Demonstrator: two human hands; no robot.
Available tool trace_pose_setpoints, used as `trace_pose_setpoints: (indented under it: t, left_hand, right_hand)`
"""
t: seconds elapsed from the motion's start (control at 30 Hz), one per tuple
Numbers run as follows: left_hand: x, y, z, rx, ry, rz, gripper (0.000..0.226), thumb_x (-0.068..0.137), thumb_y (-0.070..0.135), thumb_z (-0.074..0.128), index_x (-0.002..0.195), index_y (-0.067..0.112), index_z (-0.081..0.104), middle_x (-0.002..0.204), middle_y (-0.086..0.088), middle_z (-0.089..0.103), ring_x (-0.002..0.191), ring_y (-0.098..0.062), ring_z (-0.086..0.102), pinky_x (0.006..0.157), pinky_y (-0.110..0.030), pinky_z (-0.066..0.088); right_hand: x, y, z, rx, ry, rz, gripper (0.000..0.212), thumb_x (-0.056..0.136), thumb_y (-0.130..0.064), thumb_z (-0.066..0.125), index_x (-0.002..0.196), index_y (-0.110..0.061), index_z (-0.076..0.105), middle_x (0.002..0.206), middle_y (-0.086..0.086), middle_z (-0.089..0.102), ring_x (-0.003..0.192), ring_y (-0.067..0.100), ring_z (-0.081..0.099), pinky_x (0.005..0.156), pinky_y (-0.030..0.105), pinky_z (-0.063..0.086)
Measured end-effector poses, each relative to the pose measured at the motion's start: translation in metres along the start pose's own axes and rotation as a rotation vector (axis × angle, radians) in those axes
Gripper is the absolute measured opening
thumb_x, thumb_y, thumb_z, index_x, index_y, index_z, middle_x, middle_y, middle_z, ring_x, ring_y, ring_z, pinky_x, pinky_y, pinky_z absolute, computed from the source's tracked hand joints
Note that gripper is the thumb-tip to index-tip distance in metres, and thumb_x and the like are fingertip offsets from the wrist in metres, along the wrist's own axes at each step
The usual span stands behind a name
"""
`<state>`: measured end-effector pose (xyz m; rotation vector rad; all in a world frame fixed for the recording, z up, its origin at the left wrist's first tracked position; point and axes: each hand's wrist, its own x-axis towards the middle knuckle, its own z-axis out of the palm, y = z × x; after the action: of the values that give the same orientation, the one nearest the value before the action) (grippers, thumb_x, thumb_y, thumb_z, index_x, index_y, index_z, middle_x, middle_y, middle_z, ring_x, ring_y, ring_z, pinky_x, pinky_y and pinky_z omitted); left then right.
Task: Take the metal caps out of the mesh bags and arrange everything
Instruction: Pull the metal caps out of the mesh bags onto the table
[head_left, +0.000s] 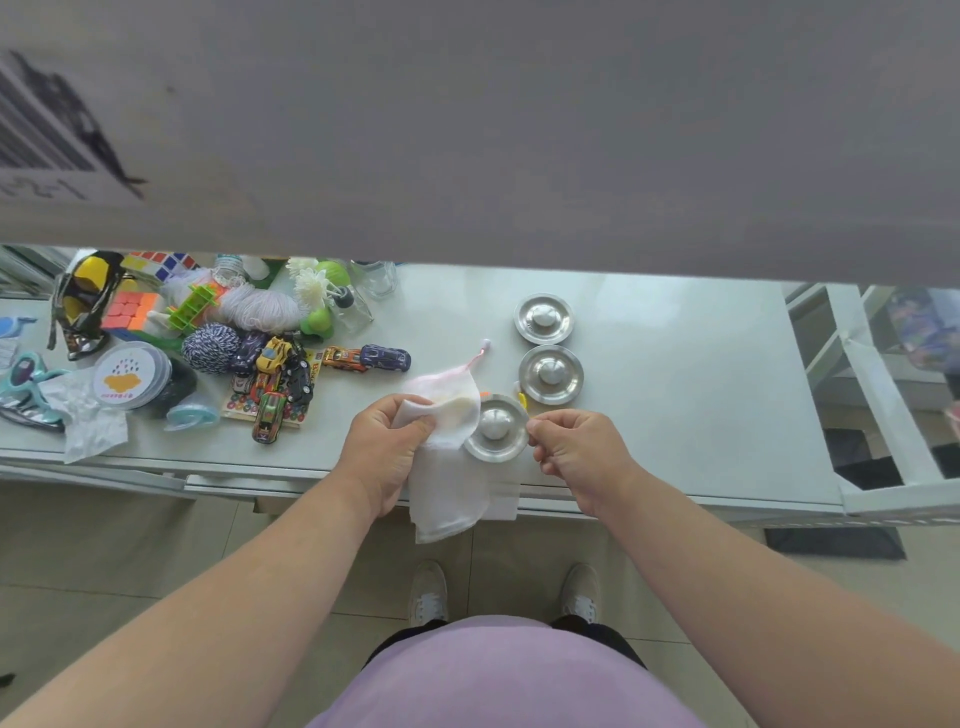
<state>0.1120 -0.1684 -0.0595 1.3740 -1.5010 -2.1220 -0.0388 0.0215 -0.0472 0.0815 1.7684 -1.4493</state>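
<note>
Three round metal caps with domed knobs lie in a line on the pale table. The far cap (543, 318) and the middle cap (550, 374) lie free. The near cap (496, 427) sits at the table's front edge, and my right hand (574, 454) pinches its right rim. My left hand (387, 447) grips a bunch of white mesh bags (447, 467) that hangs over the table edge. One bag (451, 395) with a pink drawstring fans out on the table just left of the near cap and overlaps its rim.
A heap of toys fills the table's left half: toy cars (275, 384), yarn balls (210, 348), puzzle cubes (130, 310), a round lidded tub (130, 376), small glass jars (374, 278). A white frame (878, 405) stands at the right. A grey wall rises behind the table.
</note>
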Motion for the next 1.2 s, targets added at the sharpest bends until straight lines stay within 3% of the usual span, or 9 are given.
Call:
trace_pose_setpoints:
  t: [0.13, 0.27, 0.43, 0.6, 0.73, 0.87, 1.0, 1.1, 1.2]
  left_hand:
    - [0.001, 0.002, -0.003, 0.043, 0.014, 0.010, 0.029, 0.079, -0.001, 0.084, 0.088, 0.026, 0.080, 0.099, -0.011, 0.081, 0.078, -0.027, 0.073, 0.065, -0.040, 0.064]
    - [0.001, 0.003, -0.003, 0.068, 0.038, 0.015, 0.033, 0.068, 0.004, 0.084, 0.089, 0.029, 0.081, 0.093, -0.005, 0.082, 0.074, -0.024, 0.073, 0.057, -0.036, 0.062]
    - [-0.001, 0.006, -0.002, 0.066, 0.033, 0.021, 0.042, 0.070, 0.004, 0.086, 0.100, 0.033, 0.080, 0.100, 0.002, 0.084, 0.081, -0.023, 0.077, 0.057, -0.034, 0.062]
    - [-0.002, 0.009, -0.001, 0.051, 0.007, 0.069, 0.047, 0.080, -0.003, 0.084, 0.111, 0.032, 0.078, 0.115, -0.004, 0.079, 0.085, -0.016, 0.078, 0.060, -0.029, 0.062]
    - [-0.005, 0.013, 0.000, -0.008, -0.047, 0.066, 0.049, 0.084, -0.008, 0.080, 0.116, 0.029, 0.076, 0.120, -0.006, 0.078, 0.096, -0.026, 0.075, 0.065, -0.036, 0.065]
    - [-0.009, 0.017, 0.001, -0.059, -0.091, 0.054, 0.051, 0.087, -0.011, 0.077, 0.120, 0.028, 0.073, 0.126, -0.011, 0.076, 0.101, -0.031, 0.074, 0.070, -0.045, 0.067]
    - [-0.013, 0.018, 0.003, -0.046, -0.114, 0.060, 0.059, 0.089, -0.007, 0.080, 0.131, 0.033, 0.068, 0.136, -0.018, 0.070, 0.110, -0.036, 0.074, 0.079, -0.049, 0.067]
    - [-0.017, 0.018, 0.004, 0.043, -0.149, 0.072, 0.085, 0.084, 0.006, 0.089, 0.152, 0.040, 0.051, 0.148, -0.007, 0.061, 0.124, -0.031, 0.070, 0.098, -0.055, 0.063]
    - [-0.021, 0.017, 0.004, 0.128, -0.179, 0.084, 0.115, 0.074, 0.013, 0.096, 0.164, 0.045, 0.031, 0.152, 0.002, 0.055, 0.128, -0.022, 0.067, 0.106, -0.052, 0.060]
  right_hand:
    - [0.002, 0.003, -0.028, -0.030, 0.078, -0.003, 0.010, 0.089, -0.008, 0.074, 0.084, 0.001, 0.075, 0.068, 0.011, 0.066, 0.051, 0.013, 0.057, 0.046, 0.022, 0.048]
    - [0.002, 0.002, -0.048, -0.095, 0.114, -0.011, 0.011, 0.090, -0.008, 0.073, 0.085, 0.002, 0.074, 0.066, 0.011, 0.066, 0.050, 0.014, 0.058, 0.047, 0.022, 0.051]
    - [-0.002, 0.003, -0.062, -0.163, 0.143, -0.014, 0.010, 0.090, -0.006, 0.072, 0.085, 0.003, 0.073, 0.066, 0.011, 0.067, 0.051, 0.015, 0.061, 0.049, 0.023, 0.054]
    - [-0.005, 0.004, -0.067, -0.181, 0.182, -0.012, 0.008, 0.087, -0.011, 0.073, 0.084, -0.003, 0.074, 0.068, 0.009, 0.068, 0.051, 0.014, 0.063, 0.050, 0.024, 0.055]
    - [-0.009, -0.002, -0.060, -0.303, 0.287, -0.118, 0.007, 0.081, -0.024, 0.073, 0.081, -0.018, 0.074, 0.061, -0.003, 0.068, 0.049, 0.010, 0.059, 0.050, 0.028, 0.051]
    - [-0.015, -0.016, -0.024, -0.264, 0.104, -0.146, 0.011, 0.080, -0.025, 0.071, 0.080, -0.015, 0.076, 0.061, -0.005, 0.069, 0.051, 0.012, 0.060, 0.047, 0.025, 0.048]
    - [-0.014, -0.026, 0.023, -0.187, -0.121, -0.046, 0.026, 0.089, -0.031, 0.075, 0.096, -0.006, 0.073, 0.083, 0.011, 0.073, 0.056, 0.015, 0.067, 0.053, 0.027, 0.055]
    - [-0.008, -0.028, 0.050, -0.201, -0.126, 0.003, 0.030, 0.089, -0.035, 0.078, 0.102, -0.008, 0.071, 0.085, 0.009, 0.071, 0.058, 0.016, 0.067, 0.054, 0.026, 0.054]
    - [0.000, -0.029, 0.060, -0.191, -0.060, -0.039, 0.010, 0.091, -0.019, 0.076, 0.086, -0.013, 0.070, 0.073, 0.006, 0.067, 0.048, 0.011, 0.055, 0.047, 0.026, 0.045]
